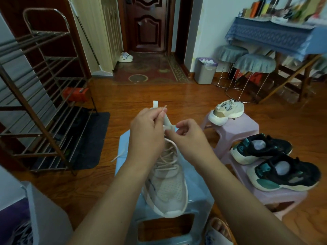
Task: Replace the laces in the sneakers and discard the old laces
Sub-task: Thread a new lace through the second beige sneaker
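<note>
Above the beige sneaker point(166, 183), left hand point(146, 131) fingers pinching lace point(165, 119), right hand point(187, 137) fingers pinching it too

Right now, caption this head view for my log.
Both hands work a pale lace above a beige mesh sneaker on a blue plastic stool.

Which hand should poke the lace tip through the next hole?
Probably the left hand: it pinches the lace near its tip, above the beige sneaker. The right hand holds the tongue by the eyelets, steadying the shoe.
</note>
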Demonstrator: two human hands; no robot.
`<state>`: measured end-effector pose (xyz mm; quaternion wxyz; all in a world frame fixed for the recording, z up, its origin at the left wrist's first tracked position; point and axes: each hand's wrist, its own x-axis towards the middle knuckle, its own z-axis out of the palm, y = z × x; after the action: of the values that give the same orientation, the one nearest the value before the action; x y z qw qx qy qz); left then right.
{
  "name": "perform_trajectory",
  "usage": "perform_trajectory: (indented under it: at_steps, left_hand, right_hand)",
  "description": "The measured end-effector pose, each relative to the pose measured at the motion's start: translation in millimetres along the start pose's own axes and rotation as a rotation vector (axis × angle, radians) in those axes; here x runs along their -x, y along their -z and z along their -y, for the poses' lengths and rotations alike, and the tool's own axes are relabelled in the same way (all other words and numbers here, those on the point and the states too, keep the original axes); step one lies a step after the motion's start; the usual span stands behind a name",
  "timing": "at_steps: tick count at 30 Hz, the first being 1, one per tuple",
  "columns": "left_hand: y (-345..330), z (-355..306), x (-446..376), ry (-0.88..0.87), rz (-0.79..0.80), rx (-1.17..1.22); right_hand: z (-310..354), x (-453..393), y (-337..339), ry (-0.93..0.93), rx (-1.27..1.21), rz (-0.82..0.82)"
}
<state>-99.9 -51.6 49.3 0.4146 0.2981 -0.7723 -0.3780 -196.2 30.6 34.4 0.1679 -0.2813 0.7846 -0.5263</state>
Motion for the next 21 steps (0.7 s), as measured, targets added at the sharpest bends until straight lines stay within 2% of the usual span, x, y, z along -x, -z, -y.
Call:
perform_trajectory:
  at_steps: [2,4,7,10,14,21]
  left_hand:
    - [-5.0,8.8,-3.2,-0.114,0.114,-0.2]
    - [-7.5,15.4,-2.9,-0.153,0.186,-0.318]
    - [-6.6,17.3,-0.4,-0.115,0.163,-0.303]
    - [-8.5,19.8,1.2,-0.199,0.159,-0.378]
    - [-11.7,17.6,4.5,-0.23,0.177,-0.461]
    - [-17.6,9.3,3.7,-0.16,0.157,-0.503]
  right_hand:
    - [-6.9,-2.7,-5.7,-0.009,-0.002,0.009]
    - [-12.2,-4.1,-4.9,-0.048,-0.088,-0.003]
    - [-14.5,-3.3,2.1,-0.202,-0.428,0.079]
    - [-12.6,0.8,9.0,-0.273,-0.638,0.191]
    - [-13.6,0.4,11.0,-0.264,-0.619,0.183]
    - [-15.0,-0.3,7.7,-0.197,-0.52,0.141]
